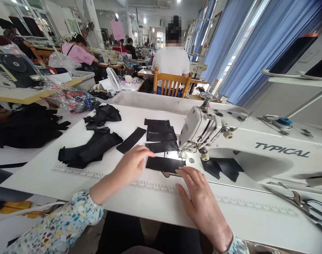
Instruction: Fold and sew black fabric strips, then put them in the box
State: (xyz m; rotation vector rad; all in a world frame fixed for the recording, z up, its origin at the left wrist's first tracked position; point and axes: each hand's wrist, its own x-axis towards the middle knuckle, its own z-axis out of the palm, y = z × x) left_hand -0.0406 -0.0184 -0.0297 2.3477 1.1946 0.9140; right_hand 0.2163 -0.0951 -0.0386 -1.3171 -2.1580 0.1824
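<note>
A black fabric strip [165, 164] lies flat in front of the needle and presser foot of a white sewing machine [272, 151]. My left hand [131, 164] is over the strip's left end, its fingers stretched toward the upper left corner. At the strip's right end is my right hand [196, 201], fingers apart, fingertips close to the edge. Neither hand has visibly lifted any cloth. Behind the strip, overlapping black pieces [161, 135] lie in a row left of the needle. One slanted black piece [131, 139] rests beyond my left hand.
Piles of black cloth [91, 150] lie on the table's left. A printed ruler [155, 187] runs along the front. Scissors [295, 203] rest at the right; more black pieces [223, 167] lie under the machine arm. A person in white [171, 61] sits ahead.
</note>
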